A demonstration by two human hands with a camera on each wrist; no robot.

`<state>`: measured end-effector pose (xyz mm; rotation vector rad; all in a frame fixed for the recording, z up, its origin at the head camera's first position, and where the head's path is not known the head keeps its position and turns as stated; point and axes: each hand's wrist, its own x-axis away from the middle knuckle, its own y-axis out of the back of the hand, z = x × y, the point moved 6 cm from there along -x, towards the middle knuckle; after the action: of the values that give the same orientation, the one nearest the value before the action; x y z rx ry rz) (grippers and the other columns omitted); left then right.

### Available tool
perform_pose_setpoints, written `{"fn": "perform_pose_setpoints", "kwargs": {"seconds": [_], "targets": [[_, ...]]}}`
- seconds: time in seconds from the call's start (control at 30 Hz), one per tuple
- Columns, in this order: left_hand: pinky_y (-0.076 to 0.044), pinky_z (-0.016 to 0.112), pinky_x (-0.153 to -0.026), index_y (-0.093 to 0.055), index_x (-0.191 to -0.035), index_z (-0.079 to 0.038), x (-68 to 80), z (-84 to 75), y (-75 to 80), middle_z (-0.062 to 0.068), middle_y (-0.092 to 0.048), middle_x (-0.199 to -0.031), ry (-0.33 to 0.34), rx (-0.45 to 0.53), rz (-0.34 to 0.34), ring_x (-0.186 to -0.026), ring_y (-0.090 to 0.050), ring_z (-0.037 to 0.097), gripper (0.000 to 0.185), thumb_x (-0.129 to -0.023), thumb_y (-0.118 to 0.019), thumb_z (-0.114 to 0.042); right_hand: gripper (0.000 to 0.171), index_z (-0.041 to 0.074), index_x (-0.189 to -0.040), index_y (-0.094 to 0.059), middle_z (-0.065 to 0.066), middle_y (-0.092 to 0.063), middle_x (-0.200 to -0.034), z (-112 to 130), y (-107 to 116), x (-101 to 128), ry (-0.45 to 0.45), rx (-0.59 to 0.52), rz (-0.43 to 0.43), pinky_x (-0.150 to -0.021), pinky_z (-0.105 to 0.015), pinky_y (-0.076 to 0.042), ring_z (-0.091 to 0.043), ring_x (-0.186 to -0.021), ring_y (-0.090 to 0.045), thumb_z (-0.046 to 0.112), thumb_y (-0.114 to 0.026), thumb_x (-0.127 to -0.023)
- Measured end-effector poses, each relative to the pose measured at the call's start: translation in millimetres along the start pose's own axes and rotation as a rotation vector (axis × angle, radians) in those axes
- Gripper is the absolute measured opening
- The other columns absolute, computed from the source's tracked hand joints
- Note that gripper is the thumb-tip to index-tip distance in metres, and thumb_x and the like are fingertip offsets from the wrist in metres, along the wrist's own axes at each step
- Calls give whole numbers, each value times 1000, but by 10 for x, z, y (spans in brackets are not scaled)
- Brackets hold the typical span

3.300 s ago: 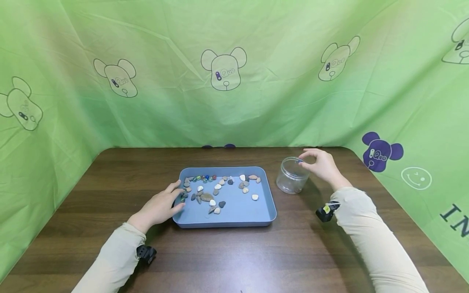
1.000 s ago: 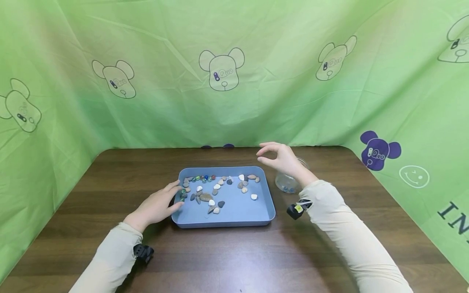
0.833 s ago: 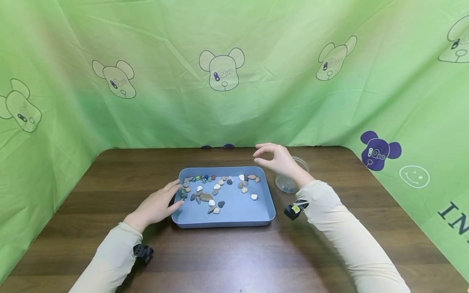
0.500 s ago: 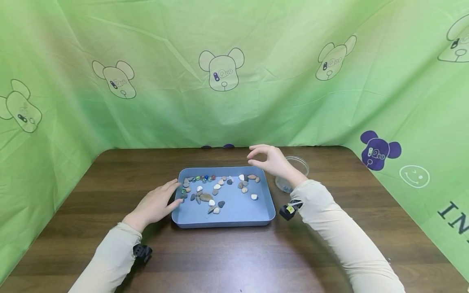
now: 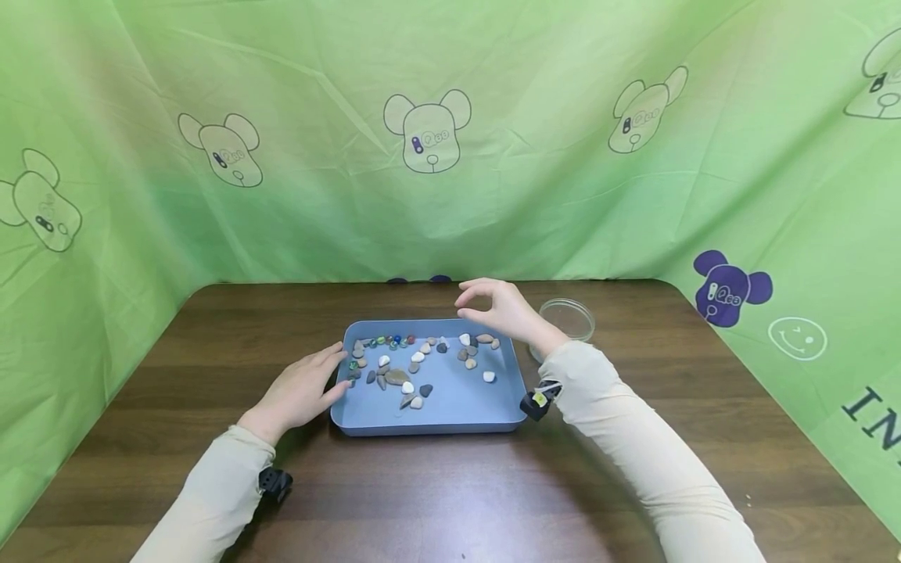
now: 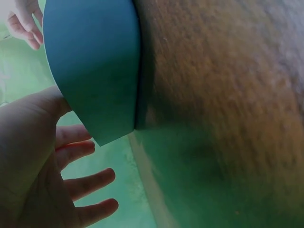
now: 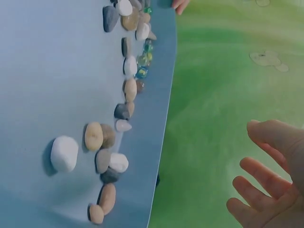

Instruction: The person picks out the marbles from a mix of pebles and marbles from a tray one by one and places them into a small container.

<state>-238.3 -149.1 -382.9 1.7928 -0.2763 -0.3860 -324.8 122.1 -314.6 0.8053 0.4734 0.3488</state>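
Observation:
A shallow blue tray (image 5: 450, 410) lies on the wooden table, with pebbles (image 5: 397, 377) and small glass marbles (image 5: 397, 341) mostly along its far and left sides. My left hand (image 5: 296, 391) rests at the tray's left rim, thumb over the edge and fingers extended. In the left wrist view, the thumb touches the rim of the blue tray (image 6: 95, 57). Above the tray's far right part hovers my right hand (image 5: 503, 313), thumb and fingers apart, nothing between them. The right wrist view shows the pebbles (image 7: 64, 153) and marbles (image 7: 142, 71) beyond that hand.
A clear round jar (image 5: 568, 317) stands right of the tray, its lower part largely hidden behind my right wrist. Table surface (image 5: 436, 500) extends in front of the tray. A green printed cloth (image 5: 317, 195) hangs behind the table.
My right hand, earlier pinching a small blue marble at the jar's mouth, has moved left over the tray with nothing held. Blue marbles showed in the jar meanwhile. My left hand stays nearly still.

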Motion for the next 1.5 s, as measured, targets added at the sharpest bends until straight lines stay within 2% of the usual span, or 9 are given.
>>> {"fn": "perform_pose_setpoints", "kwargs": {"seconds": [0.23, 0.83, 1.13, 1.5], "targets": [[-38, 52, -104, -48, -132, 3, 0, 2, 0, 21, -43, -143, -2, -1, -2, -128, -45, 39, 52, -92, -53, -30, 16, 5, -98, -70, -17, -58, -129, 61, -89, -90, 26, 1, 14, -106, -48, -39, -34, -124, -51, 12, -68, -83], [-38, 52, -104, -49, -132, 2, -10, 23, -26, 20, -44, -142, -3, 6, -8, -128, -46, 38, 52, -91, -55, -30, 19, 3, -100, -70, -15, -58, -129, 40, -389, -233, 9, -23, 111, -109, -46, -36, -32, -127, -49, 14, -67, -84], [-38, 52, -104, -49, -131, 2, -10, 26, -18, 20, -45, -142, 2, 10, -10, -127, -47, 38, 52, -91, -55, -30, 14, 9, -96, -71, -14, -59, -129, 24, -520, -306, 14, -9, 141, -110, -47, -34, -30, -126, -49, 16, -68, -84], [-38, 52, -104, -49, -132, 2, -9, 23, -18, 20, -44, -142, 11, 23, 0, -127, -46, 39, 52, -91, -55, -30, 14, 8, -96, -71, -18, -56, -132, 5, -667, -358, 6, -11, 181, -111, -47, -33, -31, -127, -49, 16, -67, -84]]}}
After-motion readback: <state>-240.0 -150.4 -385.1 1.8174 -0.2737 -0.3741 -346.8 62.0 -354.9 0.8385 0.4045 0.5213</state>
